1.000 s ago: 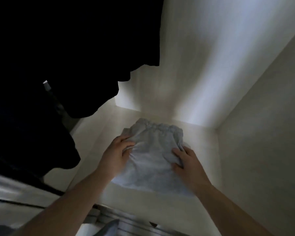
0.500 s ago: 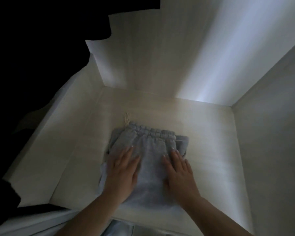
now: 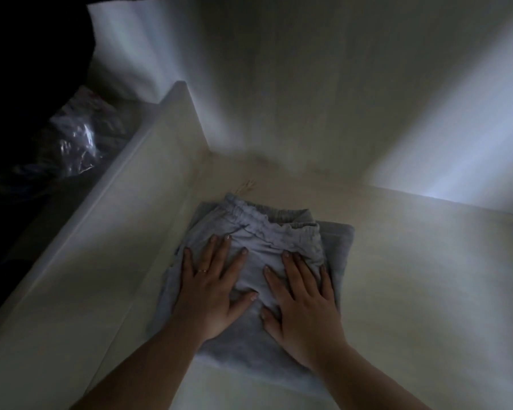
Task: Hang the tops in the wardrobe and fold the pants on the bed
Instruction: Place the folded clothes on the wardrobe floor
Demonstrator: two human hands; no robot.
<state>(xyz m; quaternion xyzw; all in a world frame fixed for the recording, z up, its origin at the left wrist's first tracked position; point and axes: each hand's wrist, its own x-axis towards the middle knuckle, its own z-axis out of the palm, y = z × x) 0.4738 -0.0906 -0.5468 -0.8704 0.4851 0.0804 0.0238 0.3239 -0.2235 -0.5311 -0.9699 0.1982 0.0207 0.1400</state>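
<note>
Folded light grey pants [image 3: 274, 232] with an elastic waistband lie flat on the pale floor of a wardrobe compartment [image 3: 412, 276]. My left hand [image 3: 211, 288] lies flat on the left half of the pants, fingers straight and spread, a ring on one finger. My right hand [image 3: 304, 306] lies flat on the right half, fingers straight. Both palms press the fabric down. The waistband points toward the back wall.
A low pale divider panel [image 3: 125, 202] runs along the left of the compartment. Beyond it, a crumpled clear plastic bag [image 3: 74, 143] lies in shadow. Dark hanging clothing [image 3: 27, 54] fills the upper left. The back wall [image 3: 308, 84] rises behind the pants.
A second ago my fingers gripped the sides of the pants while lowering them in. Now both hands lie flat on top, and the view has moved closer and lower.
</note>
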